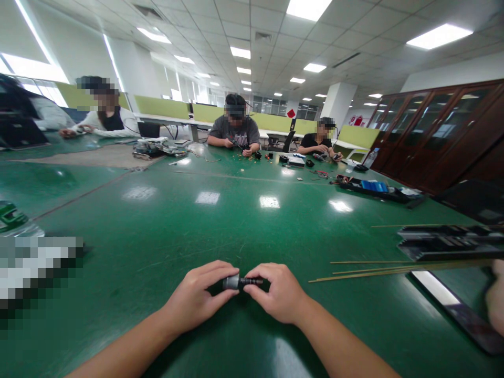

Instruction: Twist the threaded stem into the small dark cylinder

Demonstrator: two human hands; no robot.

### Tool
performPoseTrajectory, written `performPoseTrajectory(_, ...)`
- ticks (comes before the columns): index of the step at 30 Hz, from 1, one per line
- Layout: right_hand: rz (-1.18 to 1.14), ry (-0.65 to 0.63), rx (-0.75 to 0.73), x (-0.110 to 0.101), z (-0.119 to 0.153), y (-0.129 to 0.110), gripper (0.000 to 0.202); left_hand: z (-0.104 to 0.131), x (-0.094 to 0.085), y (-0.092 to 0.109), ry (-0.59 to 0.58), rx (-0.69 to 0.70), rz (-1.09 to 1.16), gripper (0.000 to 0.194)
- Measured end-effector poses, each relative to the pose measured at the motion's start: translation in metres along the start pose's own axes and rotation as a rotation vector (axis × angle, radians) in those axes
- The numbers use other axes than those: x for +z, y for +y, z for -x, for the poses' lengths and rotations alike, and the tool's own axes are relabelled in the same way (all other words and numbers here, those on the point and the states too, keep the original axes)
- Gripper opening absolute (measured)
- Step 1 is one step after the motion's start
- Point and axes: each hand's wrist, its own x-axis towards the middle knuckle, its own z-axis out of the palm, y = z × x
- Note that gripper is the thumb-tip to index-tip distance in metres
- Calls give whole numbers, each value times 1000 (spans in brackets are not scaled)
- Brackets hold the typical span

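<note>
Near the front of the green table (220,231), my left hand (199,295) grips a grey metal cylinder (231,282) between thumb and fingers. A thin dark ribbed shaft (254,281) extends to the right of the cylinder, in line with it. My right hand (279,292) pinches this shaft with thumb and forefinger. Both hands are close together, low over the tabletop. Whether the shaft and cylinder are joined is hard to tell.
Thin sticks (362,273), black rails (452,242) and a phone (457,310) lie at the right, beside another person's hand (495,294). A plastic bottle (16,220) is at the left. Several people sit across the table among parts and a black tray (374,188).
</note>
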Motion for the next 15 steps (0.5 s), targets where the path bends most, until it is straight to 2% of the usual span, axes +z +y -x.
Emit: performPoseTrajectory(15, -8, 13, 5, 1, 0, 1, 10, 1, 1, 0, -9, -11, 10, 31)
